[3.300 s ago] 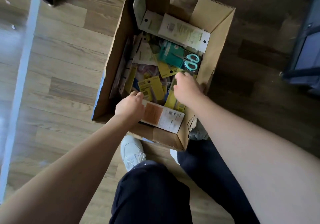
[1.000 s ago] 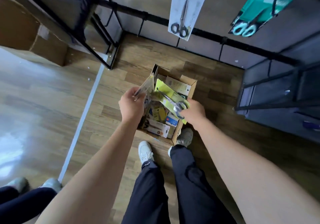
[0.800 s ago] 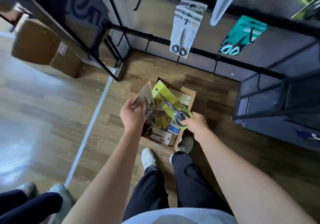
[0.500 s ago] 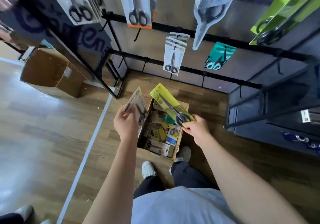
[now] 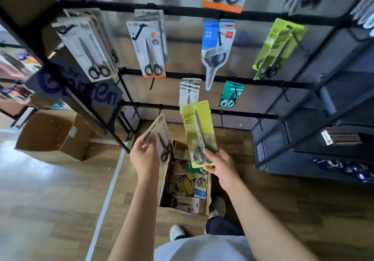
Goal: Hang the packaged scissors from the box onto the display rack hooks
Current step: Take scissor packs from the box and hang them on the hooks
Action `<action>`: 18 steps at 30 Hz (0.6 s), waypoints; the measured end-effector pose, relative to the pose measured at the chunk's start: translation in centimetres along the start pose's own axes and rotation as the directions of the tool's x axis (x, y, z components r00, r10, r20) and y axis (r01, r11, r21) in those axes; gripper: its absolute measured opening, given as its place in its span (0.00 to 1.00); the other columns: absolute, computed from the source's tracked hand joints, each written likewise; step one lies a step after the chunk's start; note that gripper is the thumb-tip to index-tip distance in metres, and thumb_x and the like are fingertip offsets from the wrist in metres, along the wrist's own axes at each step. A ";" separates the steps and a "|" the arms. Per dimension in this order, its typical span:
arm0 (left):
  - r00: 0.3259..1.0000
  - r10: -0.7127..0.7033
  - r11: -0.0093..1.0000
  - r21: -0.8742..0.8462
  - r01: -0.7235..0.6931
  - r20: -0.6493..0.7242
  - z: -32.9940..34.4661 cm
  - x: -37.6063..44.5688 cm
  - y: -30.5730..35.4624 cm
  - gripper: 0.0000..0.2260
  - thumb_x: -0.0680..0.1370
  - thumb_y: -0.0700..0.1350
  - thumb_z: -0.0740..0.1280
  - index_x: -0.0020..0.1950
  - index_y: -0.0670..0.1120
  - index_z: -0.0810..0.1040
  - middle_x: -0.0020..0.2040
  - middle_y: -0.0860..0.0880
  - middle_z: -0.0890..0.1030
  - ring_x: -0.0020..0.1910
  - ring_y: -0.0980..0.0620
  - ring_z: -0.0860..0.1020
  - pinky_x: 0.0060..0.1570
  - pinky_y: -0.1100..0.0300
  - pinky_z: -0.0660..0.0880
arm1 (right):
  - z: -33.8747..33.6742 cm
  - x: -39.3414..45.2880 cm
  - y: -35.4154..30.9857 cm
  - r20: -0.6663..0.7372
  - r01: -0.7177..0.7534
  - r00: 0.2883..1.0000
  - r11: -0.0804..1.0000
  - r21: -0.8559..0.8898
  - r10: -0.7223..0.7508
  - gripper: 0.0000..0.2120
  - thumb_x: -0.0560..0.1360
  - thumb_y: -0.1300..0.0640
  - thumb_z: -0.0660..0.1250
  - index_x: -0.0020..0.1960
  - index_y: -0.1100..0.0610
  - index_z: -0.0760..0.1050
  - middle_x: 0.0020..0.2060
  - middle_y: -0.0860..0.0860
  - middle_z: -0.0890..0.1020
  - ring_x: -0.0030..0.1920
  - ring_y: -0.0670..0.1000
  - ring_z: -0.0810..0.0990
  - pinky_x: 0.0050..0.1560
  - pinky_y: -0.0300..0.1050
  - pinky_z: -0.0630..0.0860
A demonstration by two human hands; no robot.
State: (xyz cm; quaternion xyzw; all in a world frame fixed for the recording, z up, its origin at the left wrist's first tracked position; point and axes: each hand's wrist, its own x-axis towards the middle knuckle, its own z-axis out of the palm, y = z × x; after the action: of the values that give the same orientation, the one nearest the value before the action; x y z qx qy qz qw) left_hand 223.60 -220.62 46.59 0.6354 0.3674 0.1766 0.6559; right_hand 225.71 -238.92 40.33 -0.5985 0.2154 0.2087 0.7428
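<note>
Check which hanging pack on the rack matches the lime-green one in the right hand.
The lime-green pack at the rack's far right, upper row: same green card and dark-handled scissors as the held pack. The other hanging packs are white, blue or teal.

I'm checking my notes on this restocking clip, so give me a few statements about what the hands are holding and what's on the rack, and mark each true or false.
1. The right hand holds a yellow-green scissors pack. True.
2. The left hand is empty. False: it holds a grey scissors pack.
3. The cardboard box on the floor is empty. False: packs still lie inside it.
4. A small teal scissors pack hangs on the rack. True.
5. The yellow-green pack in hand is already on a hook. False: it is held upright in front of the rack, above the box, on no hook.
</note>
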 end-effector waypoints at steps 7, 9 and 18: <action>0.977 0.140 0.982 0.102 -0.157 0.161 1.2 -0.2 1.8 0.06 0.77 0.46 0.67 0.40 0.54 0.78 0.38 0.50 0.81 0.36 0.54 0.77 0.37 0.60 0.73 | -0.8 -2.0 -0.8 -0.125 0.095 0.988 0.995 -0.008 -0.095 0.16 0.70 0.60 0.73 0.56 0.56 0.73 0.50 0.53 0.82 0.54 0.55 0.80 0.55 0.52 0.73; 0.960 0.171 0.969 0.138 -0.204 0.221 2.0 -0.5 1.9 0.05 0.77 0.46 0.67 0.41 0.52 0.77 0.38 0.50 0.80 0.36 0.53 0.76 0.37 0.60 0.72 | -1.4 -2.6 -1.3 -0.135 0.106 0.986 0.994 0.023 -0.102 0.15 0.71 0.65 0.71 0.54 0.53 0.73 0.50 0.52 0.82 0.53 0.55 0.80 0.59 0.56 0.73; 0.873 0.266 0.898 0.224 -0.379 0.410 5.9 -2.6 3.3 0.05 0.78 0.45 0.66 0.44 0.46 0.77 0.39 0.50 0.79 0.38 0.52 0.76 0.36 0.60 0.70 | -5.3 -2.9 -4.9 -0.333 0.264 0.897 0.957 -0.121 -0.290 0.05 0.71 0.61 0.72 0.44 0.53 0.78 0.42 0.48 0.83 0.47 0.51 0.80 0.47 0.43 0.75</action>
State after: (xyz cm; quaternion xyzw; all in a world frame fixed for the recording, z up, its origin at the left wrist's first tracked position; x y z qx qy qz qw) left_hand 226.82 -226.12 50.00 0.8012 0.1474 0.1050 0.5704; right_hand 225.80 -245.20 44.91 -0.6770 0.2481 -0.0005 0.6929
